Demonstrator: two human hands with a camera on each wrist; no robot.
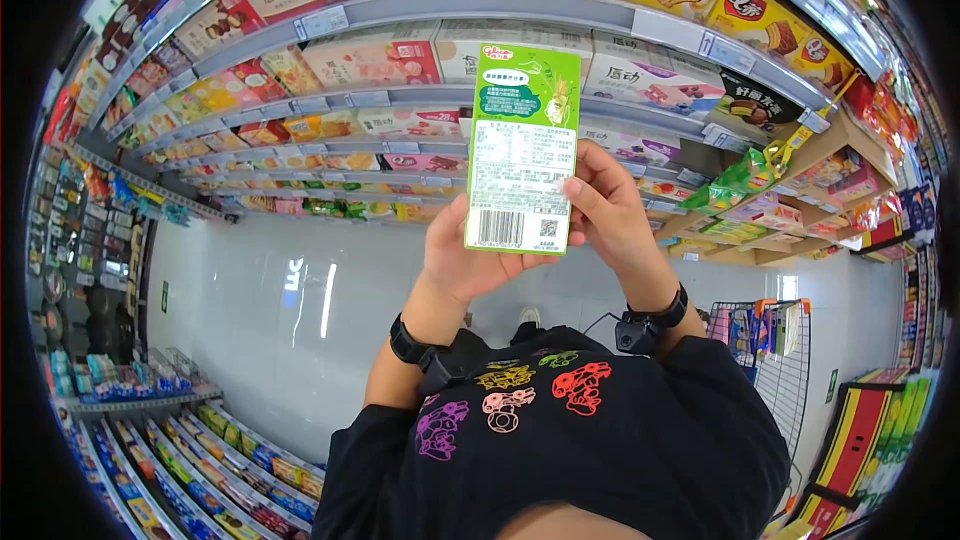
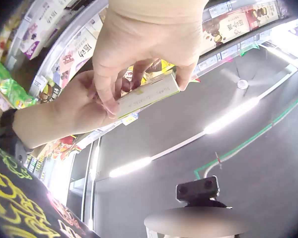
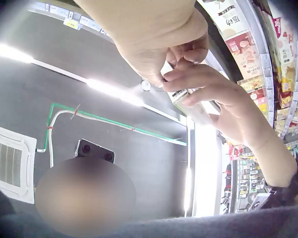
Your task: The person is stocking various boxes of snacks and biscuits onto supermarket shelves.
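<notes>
A flat green and white snack box stands upright in front of the chest, its printed back with a barcode facing the head camera. My left hand holds it from the lower left, with fingers under the bottom edge. At the lower right side my right hand pinches the box, thumb on the printed face and fingers behind. The left wrist view shows the narrow bottom of the box between thumb and fingers. In the right wrist view, fingers of both hands overlap around the box and hide much of it.
Shelves with boxed cakes rise just beyond the hands. A green bag hangs at the right. Behind the right elbow stands a wire shopping cart. More shelves line the lower left, across the grey floor.
</notes>
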